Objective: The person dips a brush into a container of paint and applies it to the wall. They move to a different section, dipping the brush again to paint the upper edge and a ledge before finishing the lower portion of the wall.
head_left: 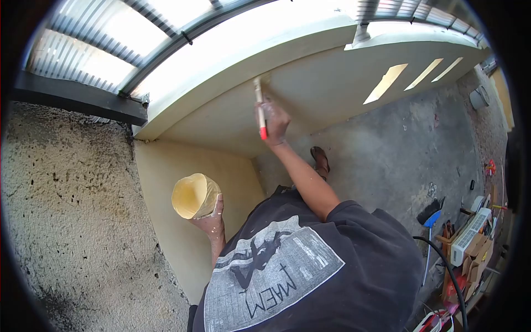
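My right hand (275,120) grips a paintbrush (259,108) with a red handle end. Its bristles press against the cream-painted low wall (310,83), just below the pale ledge on top. My left hand (211,223) holds a paint-smeared cup (193,195) of yellowish paint, tilted with its mouth open to the camera, close to the painted corner (166,182). My black printed T-shirt (298,271) fills the lower middle. One sandalled foot (320,159) rests on the floor by the wall.
A rough, unpainted grey wall (66,210) stands at left. The concrete floor (398,155) stretches to the right. At the right edge lie a blue-handled broom (430,221), a white appliance (469,237), cardboard boxes (478,254), a black cable (442,260) and a grey bucket (479,97).
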`<state>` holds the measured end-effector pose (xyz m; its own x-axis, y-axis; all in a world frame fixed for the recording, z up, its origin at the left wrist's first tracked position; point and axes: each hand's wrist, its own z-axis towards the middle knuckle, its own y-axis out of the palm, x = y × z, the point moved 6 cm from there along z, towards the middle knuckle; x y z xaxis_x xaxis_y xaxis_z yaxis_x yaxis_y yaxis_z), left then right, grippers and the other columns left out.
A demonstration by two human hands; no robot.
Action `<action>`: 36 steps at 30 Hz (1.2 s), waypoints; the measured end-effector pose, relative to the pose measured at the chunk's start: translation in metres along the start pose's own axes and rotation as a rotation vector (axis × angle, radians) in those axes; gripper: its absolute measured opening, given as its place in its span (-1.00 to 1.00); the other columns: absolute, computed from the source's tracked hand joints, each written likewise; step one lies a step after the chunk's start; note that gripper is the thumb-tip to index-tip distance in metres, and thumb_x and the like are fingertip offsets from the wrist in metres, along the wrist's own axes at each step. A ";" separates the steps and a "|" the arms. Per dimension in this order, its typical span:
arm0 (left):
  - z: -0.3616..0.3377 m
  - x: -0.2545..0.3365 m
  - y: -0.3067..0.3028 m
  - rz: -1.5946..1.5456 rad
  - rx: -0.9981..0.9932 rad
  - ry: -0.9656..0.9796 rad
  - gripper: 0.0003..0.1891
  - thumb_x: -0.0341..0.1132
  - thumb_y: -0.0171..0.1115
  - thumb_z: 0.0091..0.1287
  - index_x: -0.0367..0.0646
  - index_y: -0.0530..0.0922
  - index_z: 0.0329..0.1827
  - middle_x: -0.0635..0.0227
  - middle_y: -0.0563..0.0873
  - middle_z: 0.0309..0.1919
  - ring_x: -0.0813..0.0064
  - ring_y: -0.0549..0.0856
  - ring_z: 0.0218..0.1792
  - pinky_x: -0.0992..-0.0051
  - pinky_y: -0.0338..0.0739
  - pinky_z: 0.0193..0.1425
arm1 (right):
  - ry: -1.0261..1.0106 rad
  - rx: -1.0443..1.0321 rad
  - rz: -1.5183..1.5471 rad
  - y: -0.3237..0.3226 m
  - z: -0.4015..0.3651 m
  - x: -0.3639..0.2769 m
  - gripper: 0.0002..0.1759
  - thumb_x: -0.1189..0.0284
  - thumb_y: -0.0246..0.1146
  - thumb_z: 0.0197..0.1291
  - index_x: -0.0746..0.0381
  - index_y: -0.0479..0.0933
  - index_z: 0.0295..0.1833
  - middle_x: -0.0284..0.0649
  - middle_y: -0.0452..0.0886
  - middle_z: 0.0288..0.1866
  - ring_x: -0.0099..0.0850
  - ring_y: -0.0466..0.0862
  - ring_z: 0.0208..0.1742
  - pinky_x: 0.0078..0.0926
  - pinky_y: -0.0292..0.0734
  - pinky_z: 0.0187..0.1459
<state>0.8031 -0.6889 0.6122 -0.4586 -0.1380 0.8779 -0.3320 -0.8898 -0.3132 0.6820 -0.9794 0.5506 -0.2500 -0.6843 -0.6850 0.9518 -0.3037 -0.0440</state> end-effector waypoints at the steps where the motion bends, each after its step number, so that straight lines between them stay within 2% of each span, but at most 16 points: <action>1: 0.001 0.005 0.002 -0.032 -0.004 -0.013 0.00 -0.32 0.66 -0.06 -0.30 0.16 0.40 0.10 0.43 0.24 0.23 0.50 0.24 0.22 0.40 0.38 | -0.067 -0.093 0.084 0.014 -0.012 -0.026 -0.75 0.52 0.41 0.03 0.20 0.67 -0.11 -0.13 0.74 -0.14 -0.21 0.76 -0.24 -0.32 0.66 -0.22; 7: -0.001 0.004 0.004 -0.068 -0.015 -0.008 -0.05 -0.43 0.61 -0.01 -0.26 0.15 0.41 0.11 0.44 0.25 0.25 0.52 0.23 0.23 0.42 0.40 | -0.304 -0.274 0.315 0.018 0.003 -0.030 -0.85 0.49 0.42 0.07 0.24 0.64 -0.22 -0.18 0.76 -0.20 -0.24 0.76 -0.30 -0.36 0.68 -0.31; 9: -0.003 0.003 -0.002 -0.056 0.013 0.022 -0.10 -0.47 0.58 0.02 -0.25 0.17 0.40 0.12 0.45 0.23 0.26 0.54 0.21 0.24 0.45 0.38 | 0.018 -0.289 0.311 -0.012 0.024 0.030 -0.88 0.50 0.43 0.08 0.24 0.63 -0.29 -0.15 0.75 -0.26 -0.23 0.76 -0.34 -0.37 0.67 -0.32; 10: -0.004 0.003 -0.004 -0.029 -0.006 0.017 -0.10 -0.47 0.57 0.03 -0.25 0.16 0.40 0.12 0.44 0.24 0.26 0.54 0.21 0.24 0.45 0.38 | -0.051 -0.224 0.176 -0.039 0.045 0.054 -0.87 0.49 0.45 0.09 0.23 0.63 -0.28 -0.11 0.75 -0.26 -0.28 0.77 -0.34 -0.41 0.66 -0.32; 12: -0.004 -0.001 -0.002 -0.008 -0.016 0.004 -0.10 -0.48 0.57 0.03 -0.25 0.15 0.40 0.12 0.43 0.25 0.26 0.54 0.21 0.23 0.45 0.38 | 0.155 -0.093 0.015 -0.087 0.082 0.097 -0.87 0.44 0.43 0.18 0.26 0.62 -0.27 -0.17 0.75 -0.34 -0.46 0.75 -0.38 -0.47 0.62 -0.34; 14: -0.008 -0.010 -0.004 -0.044 0.044 -0.039 -0.09 -0.49 0.56 0.03 -0.25 0.14 0.41 0.11 0.42 0.26 0.25 0.54 0.21 0.23 0.45 0.38 | 0.306 -0.025 -0.063 -0.123 0.107 0.121 -0.87 0.44 0.39 0.22 0.26 0.62 -0.27 -0.19 0.74 -0.38 -0.47 0.72 -0.42 -0.45 0.60 -0.35; 15: -0.009 -0.012 -0.004 -0.046 0.040 -0.052 -0.09 -0.49 0.56 0.03 -0.25 0.14 0.41 0.11 0.42 0.26 0.25 0.54 0.21 0.23 0.45 0.38 | 0.306 -0.033 -0.074 -0.124 0.111 0.120 -0.87 0.44 0.39 0.22 0.26 0.62 -0.27 -0.19 0.74 -0.38 -0.47 0.72 -0.42 -0.45 0.60 -0.35; 17: -0.008 -0.019 -0.001 -0.081 0.036 -0.141 0.00 -0.39 0.63 -0.03 -0.28 0.10 0.42 0.09 0.39 0.28 0.20 0.50 0.26 0.21 0.43 0.40 | 0.234 0.247 -0.155 -0.137 0.114 0.107 -0.88 0.44 0.37 0.23 0.27 0.61 -0.28 -0.19 0.71 -0.42 -0.44 0.71 -0.45 -0.43 0.58 -0.36; 19: -0.006 -0.010 0.004 -0.077 0.017 -0.107 -0.01 -0.39 0.63 -0.02 -0.29 0.11 0.42 0.10 0.40 0.27 0.21 0.50 0.25 0.21 0.43 0.40 | 0.203 0.233 -0.151 -0.114 0.093 0.094 -0.88 0.44 0.38 0.21 0.26 0.61 -0.28 -0.17 0.71 -0.42 -0.34 0.72 -0.45 -0.38 0.57 -0.36; 21: -0.001 0.000 0.011 -0.085 0.001 -0.062 -0.02 -0.38 0.63 -0.01 -0.29 0.12 0.41 0.10 0.41 0.27 0.22 0.51 0.24 0.22 0.44 0.39 | 0.242 -0.010 -0.178 -0.067 0.061 0.053 -0.91 0.46 0.38 0.16 0.23 0.63 -0.25 -0.09 0.72 -0.30 -0.14 0.69 -0.41 -0.28 0.57 -0.32; 22: -0.001 0.002 0.013 -0.079 -0.013 -0.060 -0.07 -0.44 0.58 0.02 -0.26 0.13 0.42 0.11 0.41 0.27 0.23 0.52 0.24 0.22 0.45 0.39 | 0.029 -0.064 -0.168 -0.039 0.040 0.029 -0.87 0.48 0.36 0.14 0.21 0.64 -0.18 -0.10 0.72 -0.23 -0.14 0.70 -0.36 -0.27 0.59 -0.29; 24: -0.001 0.004 0.018 -0.077 -0.035 -0.057 -0.10 -0.49 0.53 0.05 -0.24 0.14 0.42 0.12 0.42 0.27 0.24 0.53 0.23 0.23 0.46 0.39 | -0.090 -0.233 0.027 0.006 0.002 -0.013 -0.83 0.46 0.37 0.14 0.18 0.64 -0.12 -0.12 0.72 -0.18 -0.19 0.74 -0.27 -0.33 0.64 -0.25; 27: -0.002 0.004 0.020 -0.107 -0.016 -0.049 -0.10 -0.48 0.54 0.05 -0.25 0.15 0.42 0.12 0.43 0.27 0.23 0.53 0.23 0.22 0.46 0.39 | -0.153 -0.435 0.281 0.018 0.009 -0.041 -0.90 0.52 0.43 0.07 0.24 0.65 -0.28 -0.09 0.75 -0.20 -0.17 0.78 -0.24 -0.35 0.67 -0.23; 29: -0.004 0.005 0.019 -0.096 -0.019 -0.082 -0.11 -0.47 0.55 0.05 -0.26 0.15 0.42 0.11 0.43 0.26 0.22 0.54 0.23 0.22 0.46 0.39 | -0.157 -0.378 0.320 0.003 0.036 -0.017 -0.86 0.50 0.40 0.12 0.26 0.64 -0.19 -0.12 0.75 -0.22 -0.22 0.76 -0.29 -0.37 0.67 -0.27; 35: -0.008 -0.004 0.004 -0.074 0.054 -0.110 -0.09 -0.40 0.62 -0.01 -0.29 0.21 0.38 0.12 0.47 0.22 0.24 0.55 0.21 0.23 0.48 0.36 | -0.043 -0.101 -0.038 -0.106 0.120 0.092 -0.89 0.49 0.42 0.17 0.29 0.64 -0.28 -0.13 0.75 -0.33 -0.44 0.74 -0.42 -0.46 0.61 -0.34; 36: -0.011 -0.006 0.004 -0.072 0.061 -0.121 -0.09 -0.40 0.62 -0.01 -0.29 0.21 0.38 0.12 0.47 0.22 0.24 0.55 0.21 0.23 0.48 0.36 | 0.073 -0.042 -0.099 -0.128 0.132 0.109 -0.89 0.49 0.41 0.18 0.29 0.63 -0.26 -0.14 0.75 -0.34 -0.44 0.74 -0.41 -0.45 0.61 -0.35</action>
<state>0.7951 -0.6871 0.6016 -0.3315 -0.1214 0.9356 -0.3077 -0.9236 -0.2288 0.5100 -1.1024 0.5773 -0.3308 -0.6021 -0.7267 0.9301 -0.3381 -0.1434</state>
